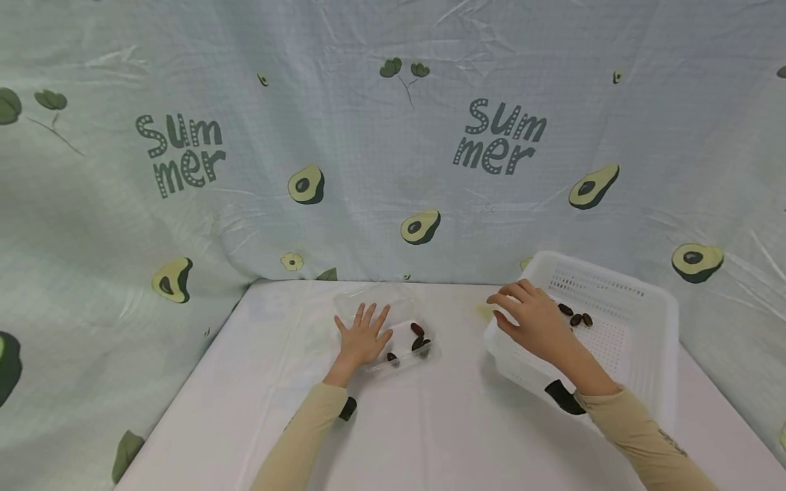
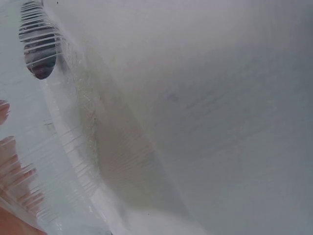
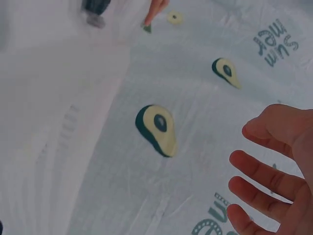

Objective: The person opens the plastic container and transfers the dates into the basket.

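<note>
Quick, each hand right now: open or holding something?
Left hand: open, at the clear rectangular plastic box.
Right hand: open, empty, near the white perforated plastic basket.

Diffuse light falling on surface [image 1: 454,436]; soft shadow spreading beside white basket [image 1: 666,334]; left wrist view looking hazy, perhaps defocused.

Clear plastic box [image 1: 408,363], white perforated basket [image 1: 662,341]
I see dark oval pieces [image 1: 418,343] inside both; the box sits open, left of the basket.

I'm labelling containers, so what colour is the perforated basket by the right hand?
The basket is white; it shows best in the head view.
</note>
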A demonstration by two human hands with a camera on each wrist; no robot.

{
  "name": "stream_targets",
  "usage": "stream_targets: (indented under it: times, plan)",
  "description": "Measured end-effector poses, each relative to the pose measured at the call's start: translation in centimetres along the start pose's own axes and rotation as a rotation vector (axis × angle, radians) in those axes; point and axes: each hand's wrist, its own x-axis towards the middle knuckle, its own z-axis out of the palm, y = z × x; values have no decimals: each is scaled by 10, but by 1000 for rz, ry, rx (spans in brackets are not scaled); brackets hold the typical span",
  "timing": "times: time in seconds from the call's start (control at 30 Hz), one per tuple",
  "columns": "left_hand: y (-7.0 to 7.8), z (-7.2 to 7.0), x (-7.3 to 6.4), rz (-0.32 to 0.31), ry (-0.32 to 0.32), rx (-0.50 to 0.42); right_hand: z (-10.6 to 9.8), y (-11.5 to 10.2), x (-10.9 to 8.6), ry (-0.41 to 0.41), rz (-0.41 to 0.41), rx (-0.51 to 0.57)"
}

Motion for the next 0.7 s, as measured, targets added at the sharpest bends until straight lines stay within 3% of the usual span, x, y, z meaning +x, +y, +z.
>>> stream_targets:
  times: [0.2, 0.37, 0.7]
  plan:
    - [-1, 0, -1, 6, 13, -32, 33, -31, 13, -49, 19, 30]
    - [0, 1, 0, 16, 36, -67, 70, -50, 21, -121, 21, -12]
    - [-1, 0, -1, -9, 63, -88, 138, -59, 35, -260, 40, -75]
